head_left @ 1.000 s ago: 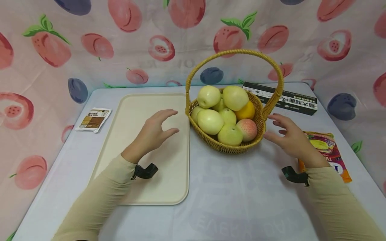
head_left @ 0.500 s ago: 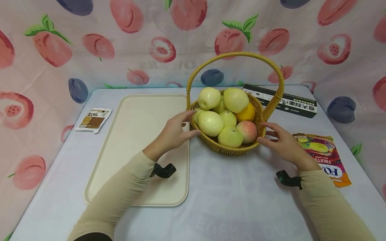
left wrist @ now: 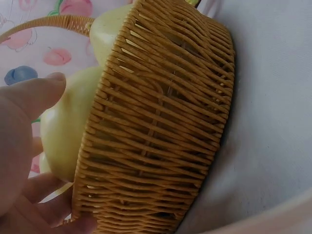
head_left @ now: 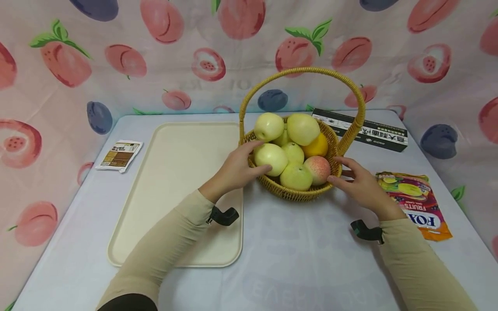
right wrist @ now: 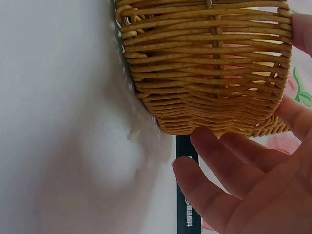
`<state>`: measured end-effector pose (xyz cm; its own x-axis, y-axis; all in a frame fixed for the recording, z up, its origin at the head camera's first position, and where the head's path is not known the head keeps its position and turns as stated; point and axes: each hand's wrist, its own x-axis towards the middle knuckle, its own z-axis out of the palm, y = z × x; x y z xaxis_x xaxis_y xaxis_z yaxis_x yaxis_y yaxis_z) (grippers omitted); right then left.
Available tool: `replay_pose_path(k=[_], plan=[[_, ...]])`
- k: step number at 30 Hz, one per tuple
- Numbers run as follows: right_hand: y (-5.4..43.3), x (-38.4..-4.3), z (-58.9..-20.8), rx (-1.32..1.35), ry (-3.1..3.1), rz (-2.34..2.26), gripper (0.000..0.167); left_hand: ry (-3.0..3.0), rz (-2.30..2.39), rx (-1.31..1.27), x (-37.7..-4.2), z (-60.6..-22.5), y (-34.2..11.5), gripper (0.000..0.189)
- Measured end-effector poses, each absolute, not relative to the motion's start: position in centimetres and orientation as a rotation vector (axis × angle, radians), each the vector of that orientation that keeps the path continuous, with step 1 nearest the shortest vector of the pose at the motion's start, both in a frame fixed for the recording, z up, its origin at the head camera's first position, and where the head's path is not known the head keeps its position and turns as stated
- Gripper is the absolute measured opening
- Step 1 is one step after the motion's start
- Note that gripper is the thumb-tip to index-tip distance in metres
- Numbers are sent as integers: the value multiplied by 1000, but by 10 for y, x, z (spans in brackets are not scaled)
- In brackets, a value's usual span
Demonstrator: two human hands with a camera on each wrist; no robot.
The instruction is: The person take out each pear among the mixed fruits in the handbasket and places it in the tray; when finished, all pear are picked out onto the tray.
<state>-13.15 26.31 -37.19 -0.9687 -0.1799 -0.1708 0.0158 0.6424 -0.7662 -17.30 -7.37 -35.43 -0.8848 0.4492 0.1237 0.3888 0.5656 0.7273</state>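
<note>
A round wicker basket [head_left: 295,194] with a tall handle holds several pale green fruits, an orange [head_left: 317,146] and a peach [head_left: 318,169]. My left hand [head_left: 239,166] reaches over its left rim and grips a large pale green apple [head_left: 271,158], thumb on the near side and fingers round the far side. In the left wrist view the apple [left wrist: 73,122] sits low in the basket. My right hand [head_left: 359,185] rests at the right rim, thumb and index finger touching it. The right wrist view shows its other fingers [right wrist: 209,195] loosely extended beside the wicker wall.
A cream tray [head_left: 179,172] lies left of the basket, under my left forearm. Beyond it is a small white and brown packet [head_left: 119,155]. A long black pasta box [head_left: 373,131] lies behind the basket. A red and orange candy bag [head_left: 416,203] is at the right.
My left hand has moved right from above the tray to the apple in the basket. My right hand has shifted slightly left and come onto the basket's rim. The basket stays in place.
</note>
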Motion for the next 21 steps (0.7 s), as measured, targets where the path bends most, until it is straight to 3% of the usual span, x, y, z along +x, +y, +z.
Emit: replay_pose_path(k=[21], plan=[[263, -131, -374, -123, 2642, -1201, 78, 2823, 1254, 814, -166, -350, -60, 63]])
